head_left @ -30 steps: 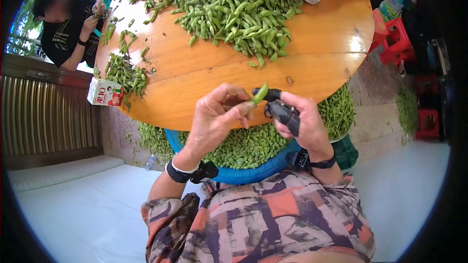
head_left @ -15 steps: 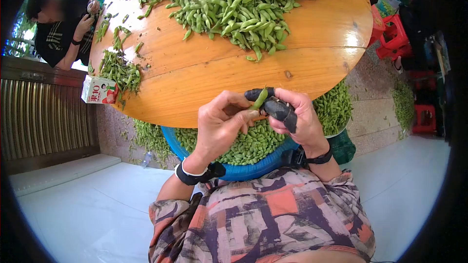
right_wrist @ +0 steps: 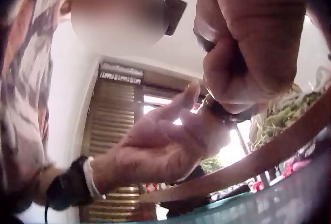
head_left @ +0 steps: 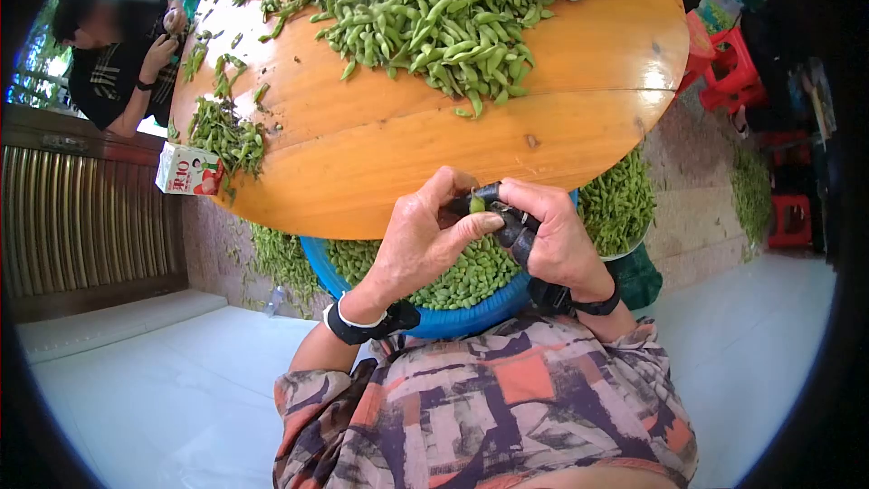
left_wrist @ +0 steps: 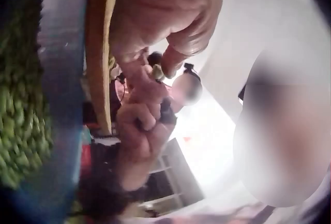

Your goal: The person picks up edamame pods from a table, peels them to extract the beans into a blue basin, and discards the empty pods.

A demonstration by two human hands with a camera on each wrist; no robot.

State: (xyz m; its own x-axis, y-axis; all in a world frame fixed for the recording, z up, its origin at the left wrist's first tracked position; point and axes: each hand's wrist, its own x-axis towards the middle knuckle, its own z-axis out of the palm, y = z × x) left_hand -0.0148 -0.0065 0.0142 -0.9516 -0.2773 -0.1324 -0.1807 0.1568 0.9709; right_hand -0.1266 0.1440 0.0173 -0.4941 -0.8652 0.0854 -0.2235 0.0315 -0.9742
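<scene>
Over the near table edge, my left hand (head_left: 421, 240) pinches a green soybean pod (head_left: 477, 205) between thumb and fingers. My right hand (head_left: 561, 240) wears black covers (head_left: 518, 237) on its thumb and forefinger and grips the same pod from the other side. Most of the pod is hidden by the fingers; its green end shows in the head view. In the left wrist view a small pale green bit (left_wrist: 157, 71) shows at the left thumb tip. Below both hands sits a blue tub (head_left: 462, 319) filled with shelled green beans (head_left: 466, 276).
A large heap of pods (head_left: 434, 18) covers the far part of the round wooden table (head_left: 362, 154). Smaller pods (head_left: 222, 136) and a white carton (head_left: 187, 170) lie at left, near a seated person (head_left: 113, 63). More pods (head_left: 620, 204) fill a container at right; red stools (head_left: 733, 72) stand beyond.
The pod has sunk down between the fingers, so less of it shows. My hands have drawn together, the right one closing its black-covered thumb and forefinger on the pod.
</scene>
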